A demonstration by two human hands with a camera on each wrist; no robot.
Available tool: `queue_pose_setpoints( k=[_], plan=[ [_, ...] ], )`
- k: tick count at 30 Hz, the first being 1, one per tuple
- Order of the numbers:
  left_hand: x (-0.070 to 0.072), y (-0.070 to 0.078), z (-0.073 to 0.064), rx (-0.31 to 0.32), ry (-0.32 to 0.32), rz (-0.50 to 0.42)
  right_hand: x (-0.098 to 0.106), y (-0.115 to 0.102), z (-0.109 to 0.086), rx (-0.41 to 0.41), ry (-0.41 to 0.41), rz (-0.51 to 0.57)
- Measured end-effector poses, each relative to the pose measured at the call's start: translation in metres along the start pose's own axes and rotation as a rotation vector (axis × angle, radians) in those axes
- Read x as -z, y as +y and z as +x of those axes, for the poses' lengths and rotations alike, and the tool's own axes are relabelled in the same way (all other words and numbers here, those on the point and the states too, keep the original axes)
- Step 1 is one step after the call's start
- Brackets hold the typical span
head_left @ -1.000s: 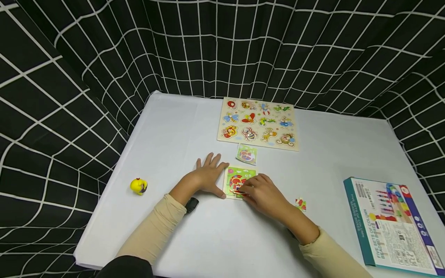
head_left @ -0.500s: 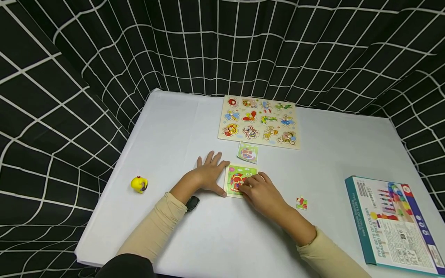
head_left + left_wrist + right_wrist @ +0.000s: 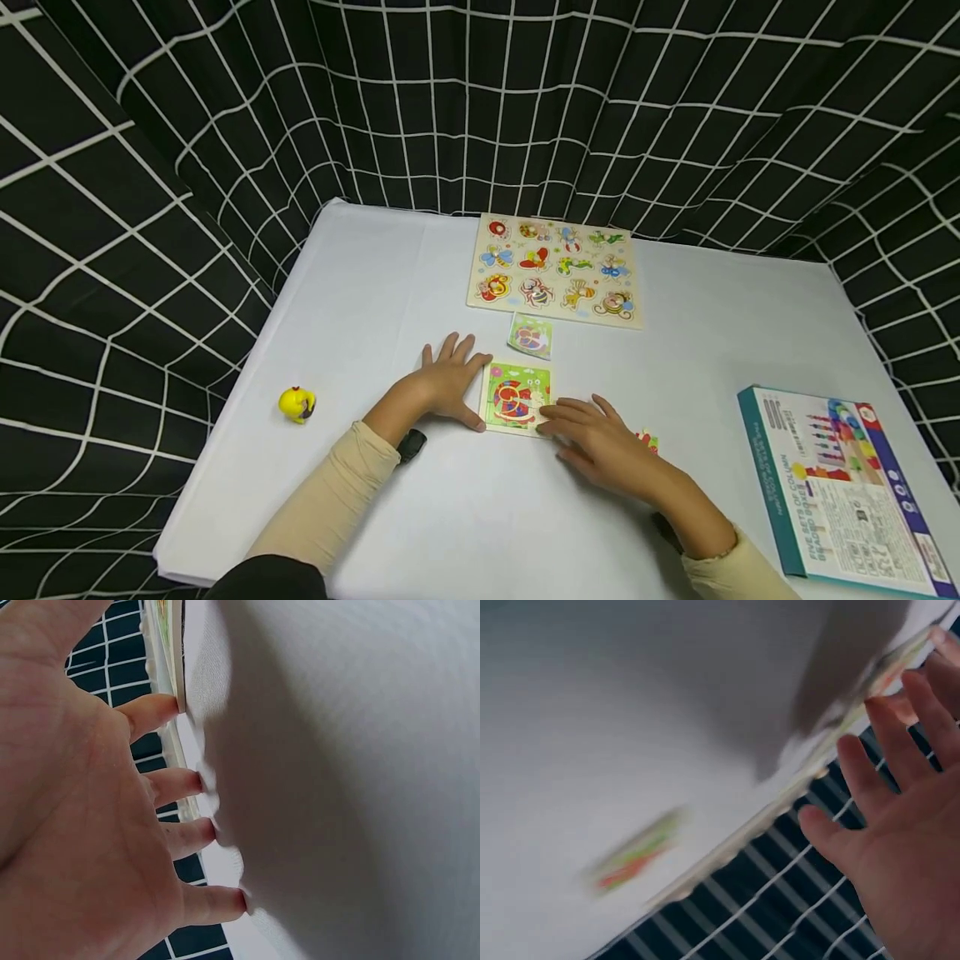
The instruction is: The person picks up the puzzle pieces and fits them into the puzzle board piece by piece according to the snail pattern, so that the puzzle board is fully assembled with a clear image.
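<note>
A small square jigsaw puzzle (image 3: 516, 392) with a red snail on green lies mid-table, a pale patch showing at its lower right. My left hand (image 3: 448, 387) is spread at its left side, thumb and index fingertip touching the board's left edge. In the left wrist view the straight fingers of that hand (image 3: 97, 810) rest on the table beside the board's edge (image 3: 178, 660). My right hand (image 3: 596, 433) hovers at the lower right corner, fingers extended and nothing in them. Behind it, a loose puzzle piece (image 3: 649, 439) is partly hidden; the right wrist view shows the piece (image 3: 636, 859) blurred.
A picture card (image 3: 531, 336) of the same snail lies behind the puzzle. Beyond it is a wooden insect peg board (image 3: 555, 267). A yellow toy figure (image 3: 297, 404) stands at left, and a flat beaded-toy box (image 3: 847, 492) lies at right. Black grid curtains (image 3: 525, 108) surround the white table.
My right hand has let go of a piece inside the puzzle and moved right, off the board toward the loose piece. The left hand stays at the board's left edge.
</note>
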State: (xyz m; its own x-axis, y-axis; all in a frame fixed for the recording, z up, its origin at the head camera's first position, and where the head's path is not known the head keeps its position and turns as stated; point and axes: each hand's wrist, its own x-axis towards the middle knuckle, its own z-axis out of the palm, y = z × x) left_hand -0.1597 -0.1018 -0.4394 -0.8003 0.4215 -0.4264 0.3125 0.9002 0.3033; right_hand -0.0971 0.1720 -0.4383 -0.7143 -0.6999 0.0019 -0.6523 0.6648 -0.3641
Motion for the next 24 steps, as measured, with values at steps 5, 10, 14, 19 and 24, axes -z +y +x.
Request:
queue_pose_setpoints(
  k=[5,10,14,19,24],
  plan=[
    [-0.001,0.000,0.000,-0.006,-0.002,-0.011,0.000,0.024,-0.032,-0.133,0.173,-0.039],
    [0.001,-0.002,0.000,-0.005,0.000,-0.009,0.007,0.042,-0.058,-0.313,0.210,-0.120],
    [0.003,-0.002,0.000,-0.004,-0.002,-0.015,0.012,0.048,-0.069,-0.390,0.134,-0.151],
    [0.003,-0.002,0.001,-0.003,-0.006,-0.010,0.011,0.050,-0.073,-0.407,0.117,-0.145],
    [0.001,-0.002,0.003,-0.007,-0.001,-0.005,0.015,0.051,-0.073,-0.368,0.131,-0.165]
  ],
)
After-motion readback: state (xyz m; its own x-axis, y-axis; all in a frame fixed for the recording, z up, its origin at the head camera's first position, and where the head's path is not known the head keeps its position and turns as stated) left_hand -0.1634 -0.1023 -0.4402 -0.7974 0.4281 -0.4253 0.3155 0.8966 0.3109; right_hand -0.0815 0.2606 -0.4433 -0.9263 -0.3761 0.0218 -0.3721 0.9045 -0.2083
